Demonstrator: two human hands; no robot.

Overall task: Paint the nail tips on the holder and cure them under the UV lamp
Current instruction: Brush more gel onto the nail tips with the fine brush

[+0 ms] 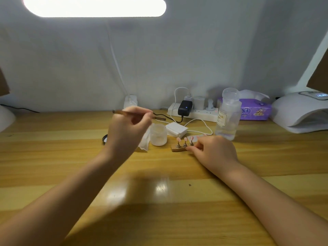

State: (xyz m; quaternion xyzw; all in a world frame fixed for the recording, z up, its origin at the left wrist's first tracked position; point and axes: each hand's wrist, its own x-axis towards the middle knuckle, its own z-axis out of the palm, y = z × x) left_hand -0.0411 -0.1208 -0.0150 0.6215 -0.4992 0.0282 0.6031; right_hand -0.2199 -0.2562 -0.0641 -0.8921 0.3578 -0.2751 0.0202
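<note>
Presently I am logging the painting step: left hand [127,128] pinching the brush [140,115] up-left of the holder [177,149], right hand [211,150] gripping the holder's right end, nail tips [185,139] upright, next needing the bristles lowered onto one tip.

Head view. The left hand [127,128] is raised above the bench [53,157], fingers curled round a brush [159,118] held roughly level. The right hand [213,151] rests on the bench, its fingertips pinching the holder [177,149], which carries pink nail tips [185,139] on upright pegs. A frosted jar [158,134] stands just beside the holder, with a tissue [143,144] to its left. Behind lie a pad stack [176,129], a clear bottle [228,114], a power strip [193,110], a purple tissue pack [255,110] and, far right, the UV lamp [300,112].
</note>
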